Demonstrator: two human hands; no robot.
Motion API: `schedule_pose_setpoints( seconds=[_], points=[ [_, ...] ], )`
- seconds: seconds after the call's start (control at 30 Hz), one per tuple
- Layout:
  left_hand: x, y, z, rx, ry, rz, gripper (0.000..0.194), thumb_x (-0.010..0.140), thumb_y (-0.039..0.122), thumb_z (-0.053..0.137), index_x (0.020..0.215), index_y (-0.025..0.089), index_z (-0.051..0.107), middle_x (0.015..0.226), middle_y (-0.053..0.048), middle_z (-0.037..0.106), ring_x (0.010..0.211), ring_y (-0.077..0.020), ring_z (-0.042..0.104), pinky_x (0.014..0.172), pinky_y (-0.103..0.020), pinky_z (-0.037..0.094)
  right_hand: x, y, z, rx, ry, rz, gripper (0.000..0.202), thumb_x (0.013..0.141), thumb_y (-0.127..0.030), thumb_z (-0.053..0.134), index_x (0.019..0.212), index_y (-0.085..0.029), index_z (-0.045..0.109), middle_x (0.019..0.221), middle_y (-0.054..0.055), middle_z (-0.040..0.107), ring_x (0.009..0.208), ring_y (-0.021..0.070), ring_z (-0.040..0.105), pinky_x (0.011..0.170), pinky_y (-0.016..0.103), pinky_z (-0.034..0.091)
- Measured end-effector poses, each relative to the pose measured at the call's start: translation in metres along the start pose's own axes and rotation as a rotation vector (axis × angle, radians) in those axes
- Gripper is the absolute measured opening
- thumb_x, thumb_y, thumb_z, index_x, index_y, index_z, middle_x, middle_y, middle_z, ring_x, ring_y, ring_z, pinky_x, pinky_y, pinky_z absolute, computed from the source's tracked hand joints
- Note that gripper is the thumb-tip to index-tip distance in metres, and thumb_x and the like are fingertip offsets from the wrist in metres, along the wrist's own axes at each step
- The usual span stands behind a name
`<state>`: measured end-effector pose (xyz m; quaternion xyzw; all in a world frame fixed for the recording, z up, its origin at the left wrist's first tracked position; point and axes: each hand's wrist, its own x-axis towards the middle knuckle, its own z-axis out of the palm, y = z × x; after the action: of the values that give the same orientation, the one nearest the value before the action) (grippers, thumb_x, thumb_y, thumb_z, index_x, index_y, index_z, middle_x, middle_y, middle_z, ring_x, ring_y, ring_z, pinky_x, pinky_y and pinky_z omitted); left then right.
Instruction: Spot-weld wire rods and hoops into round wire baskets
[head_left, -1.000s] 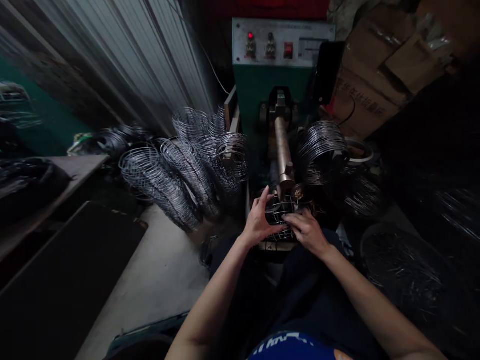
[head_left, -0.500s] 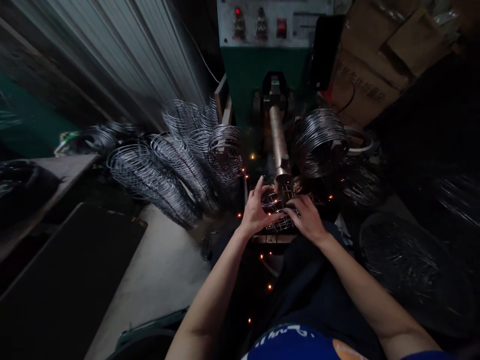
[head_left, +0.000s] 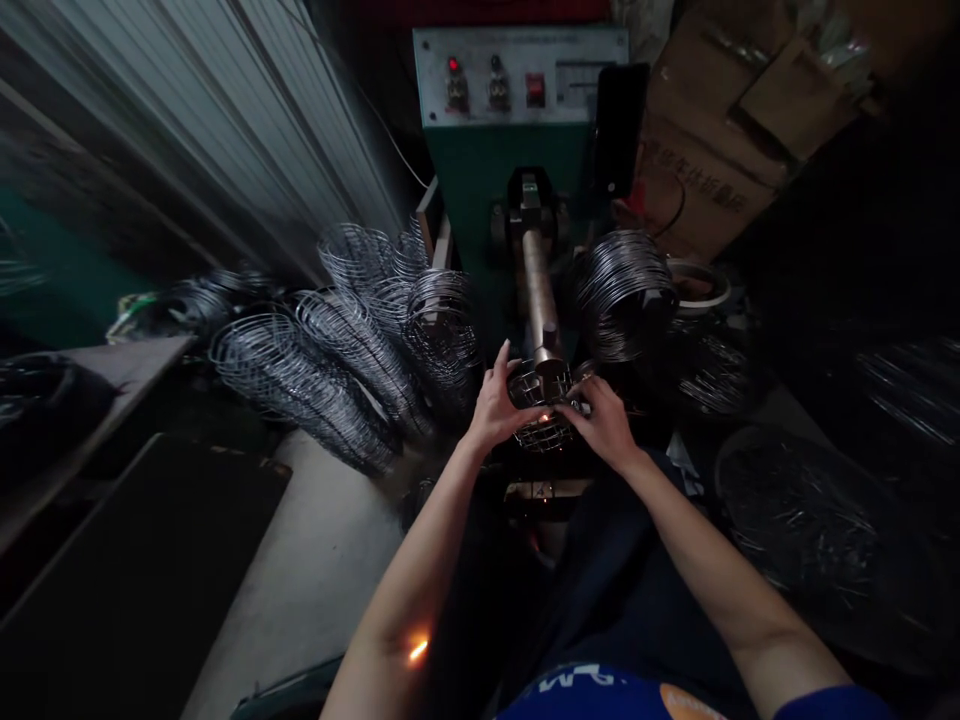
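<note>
A small round wire basket (head_left: 541, 436) sits under the end of a spot welder's metal arm (head_left: 537, 280). My left hand (head_left: 495, 408) holds its left side, fingers pointing up along the rim and thumb reaching across the front wires. On the right side, my right hand (head_left: 604, 420) pinches at the basket's edge with thumb and fingertips close together. Whether a loose wire is in that pinch is too small to tell. A spark glows at the wires between my thumbs, and a bright orange spark crosses in front of my left forearm.
Stacks of wire rings (head_left: 300, 385) stand to the left, and a coil of wire rings (head_left: 626, 295) hangs at right. The green machine's control panel (head_left: 525, 80) is ahead. A black phone (head_left: 621, 130) leans by it. Cardboard boxes (head_left: 705, 170) stand behind; a dark tub (head_left: 802, 520) holds wire pieces.
The scene has shifted slightly down and left in view. Both hands keep hold of the wire basket, which looks turned a little. Scattered sparks are fewer, with one bright streak by my left forearm.
</note>
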<state>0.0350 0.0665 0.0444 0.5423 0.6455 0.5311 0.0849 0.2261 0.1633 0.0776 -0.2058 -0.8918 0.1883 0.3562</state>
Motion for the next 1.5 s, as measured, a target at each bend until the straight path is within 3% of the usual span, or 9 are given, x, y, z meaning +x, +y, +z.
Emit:
schedule_pose_setpoints(
  seconds=[0.17, 0.3, 0.37, 0.5, 0.67, 0.77, 0.93, 1.3, 1.5],
  points=[
    [-0.005, -0.008, -0.008, -0.001, -0.047, 0.037, 0.141, 0.058, 0.058, 0.092, 0.164, 0.025, 0.004, 0.149, -0.02, 0.05, 0.134, -0.0367, 0.052, 0.112, -0.056, 0.041, -0.032, 0.058, -0.05, -0.097, 0.054, 0.146, 0.033, 0.096, -0.052, 0.058, 0.098, -0.02, 0.064, 0.1, 0.01, 0.066, 0.094, 0.0261, 0.062, 0.086, 0.039, 0.051],
    [-0.036, -0.033, -0.022, -0.001, -0.002, -0.089, 0.136, 0.055, 0.062, 0.092, 0.162, 0.021, 0.019, 0.156, -0.021, 0.041, 0.142, -0.0379, 0.044, 0.118, -0.054, 0.037, -0.149, 0.154, -0.122, -0.427, 0.152, 0.667, 0.047, 0.072, -0.065, 0.052, 0.085, -0.022, 0.062, 0.098, 0.02, 0.069, 0.1, 0.0413, 0.064, 0.092, 0.058, 0.052],
    [-0.052, -0.048, -0.028, -0.032, 0.043, -0.237, 0.114, 0.064, 0.061, 0.087, 0.156, 0.018, 0.036, 0.147, -0.018, 0.053, 0.133, -0.0349, 0.053, 0.114, -0.051, 0.042, -0.217, 0.188, -0.154, -0.453, -0.012, 1.012, 0.04, 0.052, -0.067, 0.051, 0.064, -0.029, 0.052, 0.079, 0.02, 0.068, 0.092, 0.0504, 0.066, 0.086, 0.066, 0.052],
    [-0.062, -0.063, -0.034, -0.122, 0.066, -0.387, 0.066, 0.08, 0.06, 0.073, 0.129, 0.016, 0.065, 0.126, -0.012, 0.07, 0.116, -0.0279, 0.065, 0.106, -0.043, 0.05, -0.286, 0.21, -0.189, -0.327, -0.25, 1.034, 0.028, 0.039, -0.06, 0.053, 0.048, -0.033, 0.052, 0.059, 0.009, 0.066, 0.072, 0.0468, 0.07, 0.07, 0.059, 0.058],
    [-0.033, -0.057, -0.034, -0.168, 0.083, -0.397, 0.054, 0.086, 0.059, 0.063, 0.12, 0.017, 0.071, 0.114, -0.009, 0.075, 0.101, -0.0247, 0.069, 0.095, -0.038, 0.054, -0.164, 0.171, -0.161, -0.387, -0.223, 0.83, 0.036, 0.058, -0.06, 0.058, 0.07, -0.029, 0.071, 0.077, 0.013, 0.073, 0.082, 0.0442, 0.072, 0.082, 0.061, 0.055],
    [-0.011, -0.053, -0.025, -0.223, 0.084, -0.371, 0.049, 0.089, 0.058, 0.06, 0.113, 0.018, 0.074, 0.113, -0.008, 0.075, 0.105, -0.0241, 0.068, 0.096, -0.034, 0.052, -0.036, 0.115, -0.106, -0.168, -0.194, 0.393, 0.043, 0.088, -0.056, 0.052, 0.109, -0.026, 0.076, 0.114, 0.009, 0.073, 0.108, 0.0311, 0.069, 0.097, 0.045, 0.053],
    [0.012, -0.054, -0.011, -0.28, -0.027, -0.36, 0.053, 0.093, 0.063, 0.053, 0.094, 0.015, 0.075, 0.084, -0.003, 0.072, 0.08, -0.0174, 0.063, 0.074, -0.026, 0.048, 0.094, 0.07, -0.012, 0.106, -0.373, 0.047, 0.046, 0.095, -0.055, 0.049, 0.091, -0.019, 0.077, 0.094, 0.007, 0.074, 0.093, 0.0261, 0.069, 0.087, 0.034, 0.051],
    [0.045, -0.061, -0.004, -0.133, -0.091, -0.356, 0.049, 0.089, 0.059, 0.058, 0.066, 0.015, 0.058, 0.06, 0.003, 0.047, 0.058, -0.0107, 0.041, 0.055, -0.023, 0.031, 0.105, 0.104, 0.012, 0.091, -0.514, 0.089, 0.047, 0.094, -0.052, 0.051, 0.066, -0.016, 0.062, 0.062, 0.0, 0.052, 0.068, 0.017, 0.051, 0.064, 0.025, 0.033],
    [0.05, -0.034, -0.018, 0.082, 0.171, -0.357, 0.034, 0.088, 0.033, 0.063, 0.114, 0.011, 0.068, 0.111, -0.012, 0.071, 0.106, -0.0236, 0.064, 0.1, -0.037, 0.048, 0.112, 0.095, 0.012, 0.014, -0.419, 0.22, 0.04, 0.091, -0.041, 0.059, 0.06, -0.015, 0.057, 0.058, 0.0, 0.047, 0.064, 0.0142, 0.044, 0.066, 0.028, 0.029]
  ],
)
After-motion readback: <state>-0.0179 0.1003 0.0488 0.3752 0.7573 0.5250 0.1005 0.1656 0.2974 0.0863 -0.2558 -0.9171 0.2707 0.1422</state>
